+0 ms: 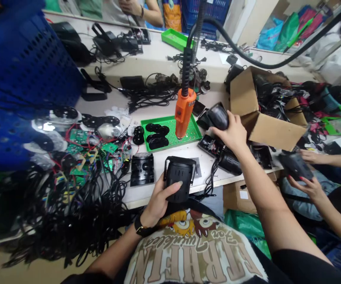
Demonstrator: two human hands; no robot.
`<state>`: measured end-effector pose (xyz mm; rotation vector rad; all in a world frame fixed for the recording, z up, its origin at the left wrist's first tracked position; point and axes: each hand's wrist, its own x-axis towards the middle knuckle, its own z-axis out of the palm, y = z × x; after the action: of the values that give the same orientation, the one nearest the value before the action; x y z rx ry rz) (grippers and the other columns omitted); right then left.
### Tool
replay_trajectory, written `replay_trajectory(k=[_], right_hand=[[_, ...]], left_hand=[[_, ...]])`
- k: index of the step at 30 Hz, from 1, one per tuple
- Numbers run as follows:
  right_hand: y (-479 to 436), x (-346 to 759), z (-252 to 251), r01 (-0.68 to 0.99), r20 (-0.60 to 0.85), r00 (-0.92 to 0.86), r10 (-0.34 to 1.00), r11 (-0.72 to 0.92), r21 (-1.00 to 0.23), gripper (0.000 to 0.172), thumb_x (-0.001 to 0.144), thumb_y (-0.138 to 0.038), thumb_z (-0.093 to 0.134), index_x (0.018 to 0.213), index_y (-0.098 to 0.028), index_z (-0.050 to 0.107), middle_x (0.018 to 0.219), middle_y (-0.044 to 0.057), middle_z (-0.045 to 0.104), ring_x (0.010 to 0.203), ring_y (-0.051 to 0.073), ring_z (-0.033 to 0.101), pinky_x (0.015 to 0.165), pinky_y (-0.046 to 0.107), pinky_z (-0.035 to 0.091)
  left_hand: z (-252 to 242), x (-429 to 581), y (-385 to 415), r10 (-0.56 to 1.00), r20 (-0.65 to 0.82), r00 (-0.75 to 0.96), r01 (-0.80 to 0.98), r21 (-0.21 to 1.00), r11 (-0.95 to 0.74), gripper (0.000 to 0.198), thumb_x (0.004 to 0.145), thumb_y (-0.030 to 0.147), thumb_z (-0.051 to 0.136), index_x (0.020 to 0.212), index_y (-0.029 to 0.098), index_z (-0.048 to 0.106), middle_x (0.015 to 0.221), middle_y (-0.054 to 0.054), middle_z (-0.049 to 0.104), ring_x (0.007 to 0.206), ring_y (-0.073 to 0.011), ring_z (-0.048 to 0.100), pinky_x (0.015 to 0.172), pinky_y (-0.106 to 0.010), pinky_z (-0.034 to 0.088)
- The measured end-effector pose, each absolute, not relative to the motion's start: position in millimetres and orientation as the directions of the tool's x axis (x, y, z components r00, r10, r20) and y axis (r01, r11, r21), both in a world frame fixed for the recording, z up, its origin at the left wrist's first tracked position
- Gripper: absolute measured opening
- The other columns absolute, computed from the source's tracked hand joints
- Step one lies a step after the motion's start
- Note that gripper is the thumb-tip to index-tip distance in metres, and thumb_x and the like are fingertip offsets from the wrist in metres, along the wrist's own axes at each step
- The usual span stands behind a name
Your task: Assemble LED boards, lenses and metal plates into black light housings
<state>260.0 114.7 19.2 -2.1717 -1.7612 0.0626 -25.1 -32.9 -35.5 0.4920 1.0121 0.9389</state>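
l hand (158,201): closed round a black ribbed plastic housing (179,177), palm on its side, fingers across the front, unit upright just above the white bench (170,167). black wristwatch (142,228) on l wrist.

r hand (232,132): partly closed, fingers gripping a 2nd black housing (217,116), unit tilted & raised off bench, just beside a cardboard box (267,132) full of black cables.

between hands: green perforated tray (188,132) w/ round black discs (157,134). orange electric screwdriver (185,112) hangs on a black cable, bit end down at tray; contact not clear.

beside l hand: black base plate (142,169). further left: green pcbs (83,138) w/ red wires & a heap of black cables (78,205).

below r hand: more black housings (231,163) on bench.

right of r hand, apart from the person's own: co-worker's upper hand (313,157) & lower hand (306,188), both on a dark housing (296,166).
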Motion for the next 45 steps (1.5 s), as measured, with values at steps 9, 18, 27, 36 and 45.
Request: replay_trajectory(k=[9,18,27,36,45], right_hand=[[150,223,5,0.862,0.253,-0.096,0.963,0.208,-0.463,0.072,0.092,-0.062,0.058,0.149,-0.018,0.050,0.156,0.021,0.050,0.144,0.038,0.046,0.118,0.060,0.036],[-9,185,7,0.458,-0.251,-0.492,0.833,0.002,-0.889,0.081,0.064,-0.052,0.091,0.132,-0.022,0.060,0.126,0.011,0.070,0.116,0.029,0.068,0.106,0.048,0.050],[-37,179,2,0.381,-0.369,-0.334,0.867,-0.234,-0.895,0.059,0.058,-0.044,0.093,0.105,-0.022,0.066,0.095,0.001,0.069,0.088,0.019,0.062,0.081,0.035,0.050],[-24,184,-7,0.026,-0.361,-0.279,0.890,-0.368,-0.929,0.070,0.065,-0.055,0.087,0.121,-0.025,0.058,0.124,0.006,0.071,0.115,0.023,0.068,0.106,0.040,0.050],[-8,138,-17,-0.303,-0.491,-0.300,0.818,-0.569,-0.764,0.059,0.074,-0.066,0.075,0.110,-0.020,0.069,0.109,0.007,0.077,0.100,0.025,0.069,0.080,0.036,0.057]], left_hand=[[-28,-33,-36,0.947,-0.274,0.170,-0.163,0.939,0.301,0.076,0.064,0.038,0.093,0.130,0.019,0.060,0.128,-0.011,0.071,0.120,-0.0300,0.067,0.108,-0.046,0.051],[-29,-33,-35,0.883,-0.229,0.411,0.244,0.960,0.136,0.074,0.061,0.046,0.093,0.121,0.020,0.060,0.117,-0.012,0.074,0.103,-0.0311,0.070,0.087,-0.043,0.055],[-36,-36,-43,0.812,-0.276,0.514,0.311,0.942,0.123,0.063,0.063,0.050,0.091,0.114,0.023,0.066,0.104,-0.004,0.077,0.091,-0.0273,0.072,0.078,-0.035,0.054],[-40,-33,-47,0.842,-0.397,0.364,0.099,0.916,0.389,0.056,0.071,0.053,0.087,0.108,0.019,0.062,0.096,-0.003,0.072,0.087,-0.0227,0.067,0.072,-0.031,0.053],[-31,-24,-34,0.755,-0.510,0.412,-0.524,0.546,0.654,0.058,0.083,0.066,0.072,0.117,0.019,0.069,0.104,-0.011,0.078,0.099,-0.0321,0.075,0.082,-0.047,0.066]])
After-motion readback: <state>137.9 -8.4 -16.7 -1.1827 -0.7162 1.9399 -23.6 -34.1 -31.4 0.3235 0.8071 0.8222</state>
